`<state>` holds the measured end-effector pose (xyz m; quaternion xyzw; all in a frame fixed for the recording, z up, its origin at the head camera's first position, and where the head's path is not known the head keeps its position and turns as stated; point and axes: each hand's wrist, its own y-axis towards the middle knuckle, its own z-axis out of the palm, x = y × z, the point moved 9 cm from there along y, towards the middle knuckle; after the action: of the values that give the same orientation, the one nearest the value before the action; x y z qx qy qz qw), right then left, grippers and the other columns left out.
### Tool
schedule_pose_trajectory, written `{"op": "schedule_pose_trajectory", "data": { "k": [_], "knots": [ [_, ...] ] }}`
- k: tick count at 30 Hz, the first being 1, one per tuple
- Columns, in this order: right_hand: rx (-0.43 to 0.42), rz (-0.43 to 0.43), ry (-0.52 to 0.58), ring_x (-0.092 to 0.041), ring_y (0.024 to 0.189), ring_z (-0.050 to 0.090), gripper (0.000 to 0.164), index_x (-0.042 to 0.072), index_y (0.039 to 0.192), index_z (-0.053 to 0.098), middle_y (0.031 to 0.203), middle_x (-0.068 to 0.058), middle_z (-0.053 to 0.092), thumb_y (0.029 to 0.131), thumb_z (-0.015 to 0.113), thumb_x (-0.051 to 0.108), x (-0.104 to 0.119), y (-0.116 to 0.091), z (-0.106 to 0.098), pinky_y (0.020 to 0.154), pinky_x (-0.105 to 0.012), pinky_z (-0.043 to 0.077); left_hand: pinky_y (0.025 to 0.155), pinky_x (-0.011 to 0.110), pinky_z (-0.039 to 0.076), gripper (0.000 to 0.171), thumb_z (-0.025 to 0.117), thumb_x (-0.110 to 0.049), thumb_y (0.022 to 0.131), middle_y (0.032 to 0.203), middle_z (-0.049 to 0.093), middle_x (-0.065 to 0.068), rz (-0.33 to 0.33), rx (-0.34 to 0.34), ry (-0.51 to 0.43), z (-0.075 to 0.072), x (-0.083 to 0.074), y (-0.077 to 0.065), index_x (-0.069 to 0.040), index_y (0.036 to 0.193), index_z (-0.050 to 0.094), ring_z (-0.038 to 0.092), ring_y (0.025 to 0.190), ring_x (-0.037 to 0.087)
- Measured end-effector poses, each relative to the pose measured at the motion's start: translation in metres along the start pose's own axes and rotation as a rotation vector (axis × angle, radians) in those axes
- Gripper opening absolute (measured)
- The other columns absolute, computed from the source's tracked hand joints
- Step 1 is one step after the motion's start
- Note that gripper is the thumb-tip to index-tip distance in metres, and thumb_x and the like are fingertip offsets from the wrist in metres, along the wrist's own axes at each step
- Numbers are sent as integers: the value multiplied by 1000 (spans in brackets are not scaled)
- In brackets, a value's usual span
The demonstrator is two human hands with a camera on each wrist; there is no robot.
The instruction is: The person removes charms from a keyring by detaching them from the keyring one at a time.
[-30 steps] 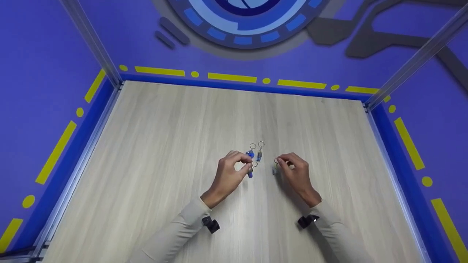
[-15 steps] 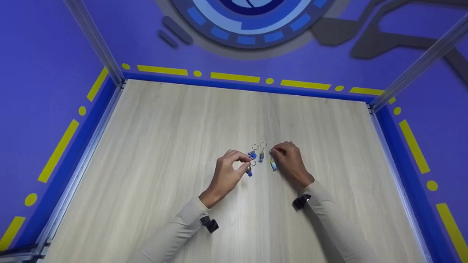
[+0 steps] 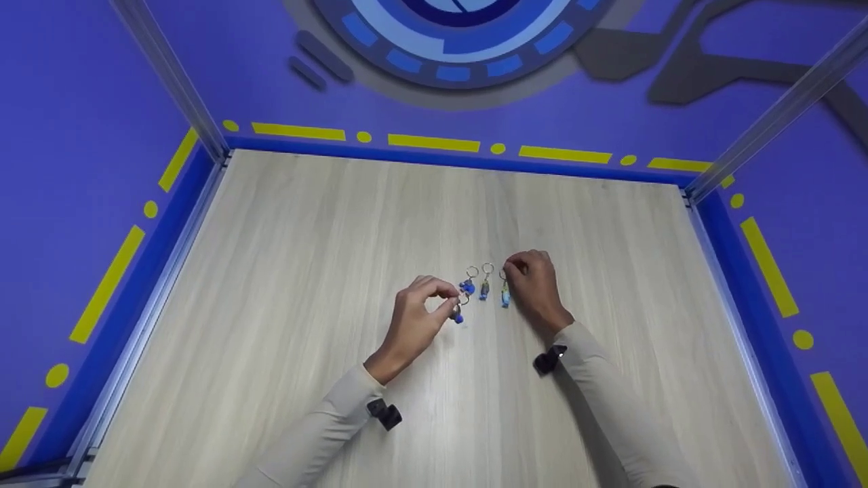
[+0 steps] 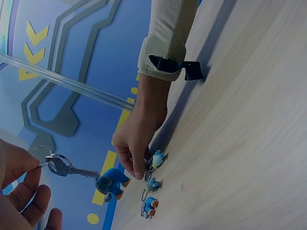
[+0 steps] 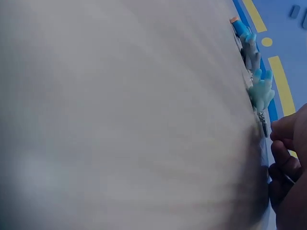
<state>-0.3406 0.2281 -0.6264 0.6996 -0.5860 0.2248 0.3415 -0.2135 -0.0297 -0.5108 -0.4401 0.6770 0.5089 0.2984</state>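
Note:
My left hand (image 3: 415,318) pinches the metal ring of a keychain (image 3: 458,314), raised above the table. In the left wrist view a key (image 4: 67,167) and a blue animal figure (image 4: 111,183) with orange feet hang off that ring. My right hand (image 3: 536,288) has thumb and forefinger at the ring of a light blue keychain (image 3: 505,298), whose figure (image 5: 262,91) lies on the table. Left of it lie a grey-blue keychain (image 3: 484,290) and a blue keychain (image 3: 468,286), rings pointing away from me.
The keychains lie near the middle of a pale wooden table (image 3: 325,237). Blue panels (image 3: 434,115) with yellow marks enclose its back and sides, with metal posts (image 3: 176,81) at the corners. Each sleeve carries a small black wrist camera (image 3: 385,413).
My right hand has carried the light blue keychain forward and leftward, laying its figure beside the other two. My left hand has shifted slightly left with its keychain.

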Motion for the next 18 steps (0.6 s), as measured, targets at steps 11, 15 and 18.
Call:
{"op": "schedule_pose_trajectory", "data": {
  "k": [11,15,18],
  "knots": [
    [-9,-80,49,-34,113,62,13,-4,110,80,109,-16,77,101,77,5,31,-20,-7,101,-49,47,92,43,60,8,81,2,97,99,76,-2,-26,16,2,4,-2,2,-5,101,80,69,99,15],
    [-19,-136,125,-34,116,64,14,-5,112,80,111,-15,78,100,78,2,52,-36,-15,102,-50,49,92,47,60,8,81,3,96,99,76,0,-36,18,-11,6,-1,2,-4,101,80,69,98,15],
    [-32,-170,182,-31,115,66,14,-3,112,80,112,-11,79,99,80,1,66,-52,-22,99,-44,53,93,51,60,7,80,2,97,99,76,-1,-48,30,-25,10,1,1,-3,101,80,69,99,15]
  ]
}}
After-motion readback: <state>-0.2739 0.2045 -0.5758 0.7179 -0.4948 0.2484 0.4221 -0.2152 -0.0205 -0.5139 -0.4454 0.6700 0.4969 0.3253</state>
